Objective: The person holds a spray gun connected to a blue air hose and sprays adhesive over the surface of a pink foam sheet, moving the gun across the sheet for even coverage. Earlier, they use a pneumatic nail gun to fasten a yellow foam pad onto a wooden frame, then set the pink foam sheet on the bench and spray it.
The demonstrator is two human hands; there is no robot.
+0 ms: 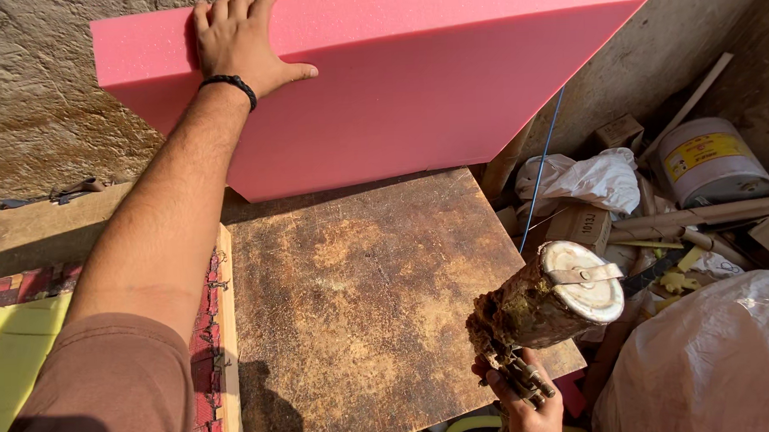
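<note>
My left hand (240,39) lies flat with spread fingers on the upper left of a thick pink foam slab (430,76). The slab stands tilted against the rough wall, above a stained brown board (362,295). A black band circles my left wrist. My right hand (524,404) at the bottom edge grips the handle of a dirty, glue-crusted can (548,299). The can is tipped on its side with its pale lid facing right, at the right edge of the board.
A pile of clutter fills the right side: a white bag (590,179), cardboard boxes (579,225), cardboard tubes (713,215), a grey drum with a yellow label (710,160), a large white sack (710,357). A blue cord (542,170) hangs there. Yellow foam (10,353) lies at left.
</note>
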